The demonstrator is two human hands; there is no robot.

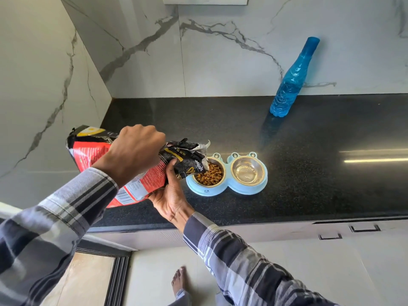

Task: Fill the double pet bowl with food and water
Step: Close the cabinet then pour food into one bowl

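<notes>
A light blue double pet bowl (227,189) sits on the black counter. Its left metal bowl (209,174) holds brown kibble; the right metal bowl (246,171) looks empty and shiny. A red and black pet food bag (141,173) is tipped on its side with its torn mouth over the left bowl. My left hand (134,151) grips the bag from above. My right hand (171,195) holds it from below near the mouth. A blue plastic water bottle (291,80) stands capped at the back right, against the wall.
The black granite counter (309,173) runs to the right, with marble walls at the back and left forming a corner. Drawer fronts with handles (364,228) lie below the counter's front edge. My bare foot (180,281) is on the tiled floor.
</notes>
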